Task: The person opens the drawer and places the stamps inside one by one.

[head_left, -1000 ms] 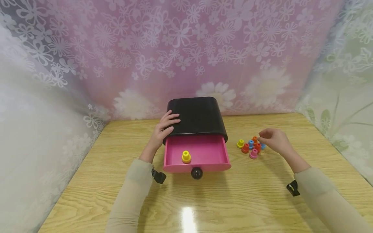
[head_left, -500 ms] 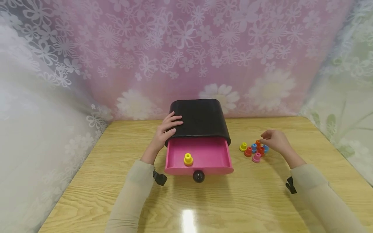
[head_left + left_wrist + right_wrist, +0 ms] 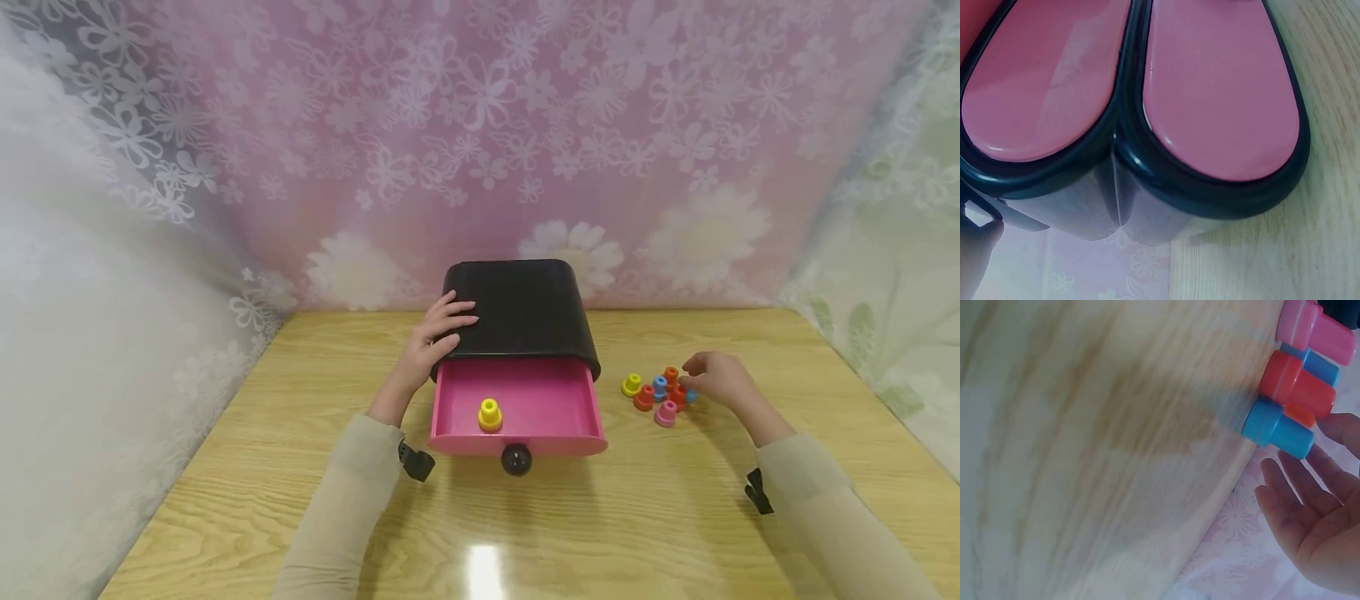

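A black box (image 3: 517, 308) stands at the back of the wooden table (image 3: 300, 500), its pink drawer (image 3: 525, 400) pulled out, with a black knob (image 3: 516, 459) in front. One yellow peg (image 3: 490, 414) stands in the drawer. My left hand (image 3: 457, 321) rests with straight fingers on the box's top left edge; the left wrist view shows the box's side (image 3: 1210, 187) up close. My right hand (image 3: 693, 371) is open beside a cluster of several coloured pegs (image 3: 660, 396). In the right wrist view its fingers (image 3: 1300, 500) lie just short of a blue peg (image 3: 1275, 428) and hold nothing.
Floral curtains (image 3: 487, 125) close off the back and both sides of the table. Bare wood lies in front of the drawer and to the left of the box. A light glare (image 3: 483, 567) shows near the table's front edge.
My right hand has come down and slightly right, closer to the far side of the peg cluster. The left hand has stayed on the box.
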Demonstrator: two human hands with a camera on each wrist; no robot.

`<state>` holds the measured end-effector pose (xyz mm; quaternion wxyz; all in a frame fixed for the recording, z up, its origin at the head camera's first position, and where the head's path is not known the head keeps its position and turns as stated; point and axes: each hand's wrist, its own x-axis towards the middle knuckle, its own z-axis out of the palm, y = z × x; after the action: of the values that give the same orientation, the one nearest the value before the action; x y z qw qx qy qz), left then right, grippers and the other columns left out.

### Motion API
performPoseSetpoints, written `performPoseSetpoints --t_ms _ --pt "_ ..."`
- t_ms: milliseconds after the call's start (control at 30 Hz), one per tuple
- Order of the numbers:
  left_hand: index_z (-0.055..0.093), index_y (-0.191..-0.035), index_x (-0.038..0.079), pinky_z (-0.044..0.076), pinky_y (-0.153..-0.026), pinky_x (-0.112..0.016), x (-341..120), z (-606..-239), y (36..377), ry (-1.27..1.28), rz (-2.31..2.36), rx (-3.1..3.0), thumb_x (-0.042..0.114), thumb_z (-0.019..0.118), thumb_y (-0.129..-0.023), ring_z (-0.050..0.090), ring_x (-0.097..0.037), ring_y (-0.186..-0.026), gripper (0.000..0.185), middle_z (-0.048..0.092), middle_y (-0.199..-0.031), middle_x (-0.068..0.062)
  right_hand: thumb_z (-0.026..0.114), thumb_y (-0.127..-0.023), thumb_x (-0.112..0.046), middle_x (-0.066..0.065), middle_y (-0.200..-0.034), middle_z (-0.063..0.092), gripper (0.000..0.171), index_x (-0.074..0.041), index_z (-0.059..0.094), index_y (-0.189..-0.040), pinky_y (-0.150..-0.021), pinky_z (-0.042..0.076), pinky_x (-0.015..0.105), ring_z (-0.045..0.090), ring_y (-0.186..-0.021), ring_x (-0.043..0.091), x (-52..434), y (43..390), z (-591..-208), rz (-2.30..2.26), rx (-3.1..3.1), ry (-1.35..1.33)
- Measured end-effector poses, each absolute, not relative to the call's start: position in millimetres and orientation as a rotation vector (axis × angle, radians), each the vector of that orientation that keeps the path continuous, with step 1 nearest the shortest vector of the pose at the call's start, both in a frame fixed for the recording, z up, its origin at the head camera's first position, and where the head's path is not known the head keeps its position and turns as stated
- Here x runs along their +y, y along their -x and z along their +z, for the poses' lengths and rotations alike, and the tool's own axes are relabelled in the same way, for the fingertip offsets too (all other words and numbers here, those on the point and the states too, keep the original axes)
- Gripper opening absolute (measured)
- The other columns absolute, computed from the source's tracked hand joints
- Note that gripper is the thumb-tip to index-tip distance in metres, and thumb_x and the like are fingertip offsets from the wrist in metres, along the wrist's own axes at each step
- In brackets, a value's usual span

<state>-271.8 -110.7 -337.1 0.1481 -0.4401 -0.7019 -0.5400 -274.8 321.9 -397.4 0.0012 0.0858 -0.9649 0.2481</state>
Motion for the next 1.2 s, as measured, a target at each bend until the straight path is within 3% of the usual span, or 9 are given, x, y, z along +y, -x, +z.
performPoseSetpoints --t_ms 200,1200 --pt "0.052 -0.107 -0.019 0.008 -0.102 -0.053 -107.6 -337.5 274.1 1.287 -1.56 -1.985 0.005 0.042 -0.086 0.012 -0.047 -0.125 0.033 0.04 -0.121 -0.035 0.06 -0.08 -0.018 0.028 -0.092 0.058 0.036 0.014 0.057 -0.098 -0.069 0.045 0.048 0.054 -0.084 0.04 327.9 272.6 -399.2 0.775 -3.055 -0.217" --pt "0.052 -0.107 -0.018 0.007 -0.102 -0.053 -110.4 -337.5 271.1 1.253 -1.563 -2.026 -0.003 0.041 -0.082 0.012 -0.046 -0.126 0.032 0.04 -0.122 -0.034 0.062 -0.078 -0.015 0.027 -0.087 0.059 0.037 0.016 0.056 -0.097 -0.066 0.046 0.046 0.056 -0.079 0.039 333.1 268.1 -403.7 0.785 -3.1 -0.272"
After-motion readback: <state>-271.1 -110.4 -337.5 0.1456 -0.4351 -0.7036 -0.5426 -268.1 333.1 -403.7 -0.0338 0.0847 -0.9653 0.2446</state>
